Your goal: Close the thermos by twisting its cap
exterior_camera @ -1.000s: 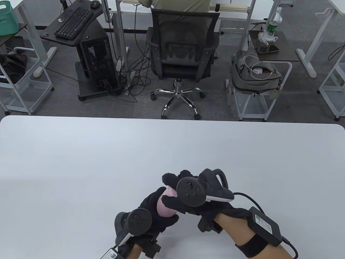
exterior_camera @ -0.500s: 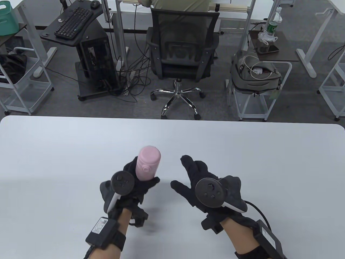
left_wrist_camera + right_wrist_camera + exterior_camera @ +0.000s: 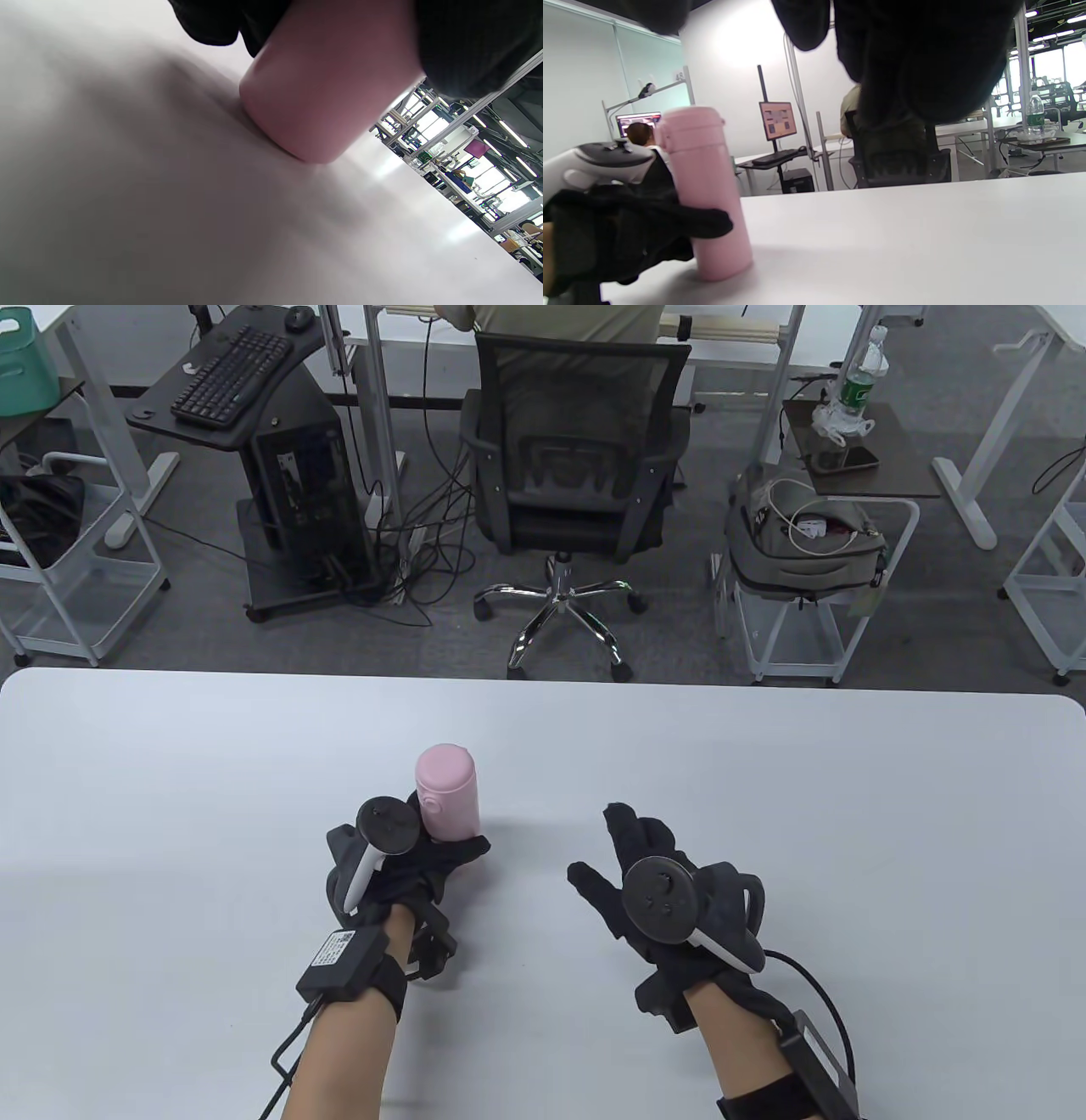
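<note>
A pink thermos (image 3: 448,792) with its cap (image 3: 441,763) on stands upright on the white table (image 3: 764,780). My left hand (image 3: 424,857) grips its lower body; the right wrist view shows the thermos (image 3: 706,190) with its base on the table and the left hand (image 3: 628,228) wrapped around it. The left wrist view shows the thermos base (image 3: 322,97) meeting the table. My right hand (image 3: 628,857) is to the right of the thermos, apart from it, fingers spread and empty.
The table's far edge (image 3: 543,678) runs behind the thermos. Beyond it are an office chair (image 3: 577,466), a computer desk (image 3: 229,381) and carts (image 3: 806,560). Cables trail from both wrists.
The right hand let go of the cap and drew back to the right, open. The left hand carried the thermos forward and left and stood it upright on the table.
</note>
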Motion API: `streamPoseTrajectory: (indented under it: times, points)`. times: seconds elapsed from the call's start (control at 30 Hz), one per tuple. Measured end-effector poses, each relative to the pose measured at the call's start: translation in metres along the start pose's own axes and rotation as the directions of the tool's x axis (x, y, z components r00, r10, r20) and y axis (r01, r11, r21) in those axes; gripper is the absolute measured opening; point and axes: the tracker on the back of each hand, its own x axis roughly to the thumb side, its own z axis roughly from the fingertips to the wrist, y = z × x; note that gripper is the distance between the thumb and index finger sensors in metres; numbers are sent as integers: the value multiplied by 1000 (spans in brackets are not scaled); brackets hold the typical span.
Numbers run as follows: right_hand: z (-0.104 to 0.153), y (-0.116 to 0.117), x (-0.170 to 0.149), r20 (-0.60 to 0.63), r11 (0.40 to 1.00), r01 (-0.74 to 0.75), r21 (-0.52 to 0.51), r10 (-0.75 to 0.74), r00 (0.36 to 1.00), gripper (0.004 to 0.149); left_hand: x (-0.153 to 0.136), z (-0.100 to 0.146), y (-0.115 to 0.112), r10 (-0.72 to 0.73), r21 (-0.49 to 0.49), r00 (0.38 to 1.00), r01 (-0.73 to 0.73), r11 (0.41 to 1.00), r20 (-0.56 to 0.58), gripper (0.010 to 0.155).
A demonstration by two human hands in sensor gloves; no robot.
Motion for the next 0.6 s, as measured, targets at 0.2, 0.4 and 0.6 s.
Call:
streamPoseTrajectory:
  times: [0.2, 0.4, 0.6]
  points:
    - [5, 7, 4, 0, 1000, 0, 9, 0, 1000, 83, 2, 2, 0, -53, 0, 999, 53, 999, -6, 118]
    - [21, 12, 12, 15, 999, -53, -2, 53, 998, 88, 9, 50, 32, -207, 178, 959, 173, 969, 193, 113]
    - [42, 41, 11, -29, 972, -234, 1, 234, 972, 90, 15, 147, 29, -662, 391, 741, 580, 715, 111, 111]
